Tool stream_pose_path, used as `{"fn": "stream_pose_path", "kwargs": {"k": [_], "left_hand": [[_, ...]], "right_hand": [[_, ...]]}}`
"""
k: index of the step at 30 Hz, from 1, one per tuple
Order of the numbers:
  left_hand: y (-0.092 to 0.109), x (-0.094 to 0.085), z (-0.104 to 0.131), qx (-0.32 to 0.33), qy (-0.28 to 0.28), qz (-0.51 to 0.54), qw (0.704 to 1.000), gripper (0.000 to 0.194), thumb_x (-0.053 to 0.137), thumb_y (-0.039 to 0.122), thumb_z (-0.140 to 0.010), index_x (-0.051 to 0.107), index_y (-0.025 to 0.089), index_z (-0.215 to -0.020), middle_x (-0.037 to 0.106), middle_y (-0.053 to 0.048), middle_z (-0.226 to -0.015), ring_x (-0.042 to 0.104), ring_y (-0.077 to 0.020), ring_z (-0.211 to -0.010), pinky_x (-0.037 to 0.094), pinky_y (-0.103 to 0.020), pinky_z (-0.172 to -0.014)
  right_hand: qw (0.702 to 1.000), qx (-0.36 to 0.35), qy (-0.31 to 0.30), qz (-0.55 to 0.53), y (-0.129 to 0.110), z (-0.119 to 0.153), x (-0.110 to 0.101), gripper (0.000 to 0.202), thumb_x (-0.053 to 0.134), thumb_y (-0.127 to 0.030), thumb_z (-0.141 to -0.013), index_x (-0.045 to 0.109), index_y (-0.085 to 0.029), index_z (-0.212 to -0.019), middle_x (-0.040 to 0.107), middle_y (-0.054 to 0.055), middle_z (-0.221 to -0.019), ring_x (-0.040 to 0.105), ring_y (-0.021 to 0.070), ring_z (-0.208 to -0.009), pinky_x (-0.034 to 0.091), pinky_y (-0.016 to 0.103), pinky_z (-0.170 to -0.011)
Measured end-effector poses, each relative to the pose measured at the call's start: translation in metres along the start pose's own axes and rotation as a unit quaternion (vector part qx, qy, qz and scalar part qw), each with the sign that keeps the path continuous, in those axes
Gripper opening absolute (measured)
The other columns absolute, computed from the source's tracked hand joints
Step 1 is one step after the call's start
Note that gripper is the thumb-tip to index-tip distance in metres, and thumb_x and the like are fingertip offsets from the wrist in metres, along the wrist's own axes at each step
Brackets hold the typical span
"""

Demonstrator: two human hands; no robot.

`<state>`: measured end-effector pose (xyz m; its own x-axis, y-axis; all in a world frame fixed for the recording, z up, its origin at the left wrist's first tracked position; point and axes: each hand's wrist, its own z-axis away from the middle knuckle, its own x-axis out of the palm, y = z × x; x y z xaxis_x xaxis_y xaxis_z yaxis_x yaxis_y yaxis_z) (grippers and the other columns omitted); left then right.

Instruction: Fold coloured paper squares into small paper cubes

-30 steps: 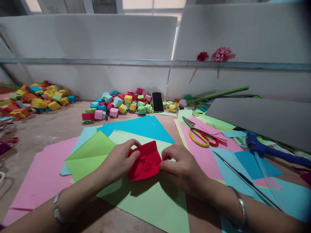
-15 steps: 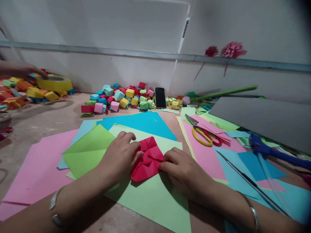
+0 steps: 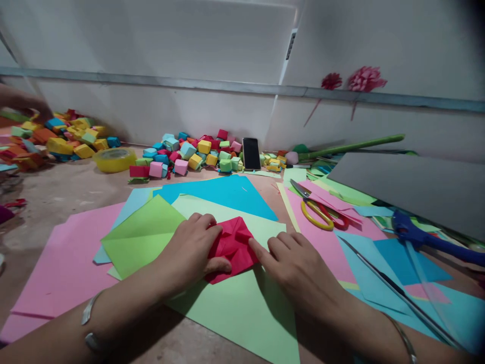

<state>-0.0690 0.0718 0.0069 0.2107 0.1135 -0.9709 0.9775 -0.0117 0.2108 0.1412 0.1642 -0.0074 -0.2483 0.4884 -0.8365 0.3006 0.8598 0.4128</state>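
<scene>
In the head view, the red folded paper (image 3: 238, 247) is found above the pale green sheet (image 3: 246, 316), its left side held by the thumb and fingers of the left hand (image 3: 189, 247); its right edge is met by the extended index finger of the right hand (image 3: 299, 265), whose grip cannot be determined. Several folds are noted as made, but the piece is judged unfinished, with flaps raised, and the lime green sheet (image 3: 138, 237) is only creased. Folded paper cubes (image 3: 204, 146) are heaped directly on the desk (image 3: 94, 189), no container being identified.
</scene>
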Motion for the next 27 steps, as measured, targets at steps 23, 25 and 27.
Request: {"fn": "stream_pose_path", "kwargs": {"k": [23,25,27], "left_hand": [[-0.019,-0.017,-0.002,0.059,0.007,-0.063,0.996,0.026,0.05,0.0,-0.071,0.068,0.018,-0.069,0.066,-0.011,-0.101,0.053,-0.0301,-0.1,0.043,-0.04,-0.08],[-0.018,-0.019,0.0,0.073,-0.011,-0.074,0.995,0.026,0.049,-0.002,-0.069,0.064,0.018,-0.061,0.066,-0.009,-0.081,0.055,-0.0269,-0.089,0.041,-0.037,-0.075],[-0.016,-0.022,0.002,0.056,-0.031,-0.073,0.995,0.028,0.047,-0.004,-0.068,0.062,0.018,-0.06,0.063,-0.007,-0.069,0.055,-0.0237,-0.078,0.039,-0.033,-0.068]], "right_hand": [[0.992,-0.031,-0.117,-0.02,0.016,-0.001,-0.001,0.01,0.055,-0.011,-0.086,0.063,-0.015,-0.081,0.063,0.007,-0.079,0.051,0.0207,-0.074,0.032,0.034,-0.067],[0.992,-0.046,-0.111,-0.032,0.016,-0.002,-0.001,0.012,0.054,-0.009,-0.086,0.063,-0.015,-0.08,0.063,0.008,-0.08,0.051,0.0206,-0.077,0.032,0.034,-0.069],[0.992,-0.06,-0.106,-0.038,0.017,-0.004,-0.001,0.013,0.054,-0.007,-0.085,0.063,-0.015,-0.08,0.063,0.008,-0.08,0.052,0.0209,-0.079,0.032,0.034,-0.07]]}}
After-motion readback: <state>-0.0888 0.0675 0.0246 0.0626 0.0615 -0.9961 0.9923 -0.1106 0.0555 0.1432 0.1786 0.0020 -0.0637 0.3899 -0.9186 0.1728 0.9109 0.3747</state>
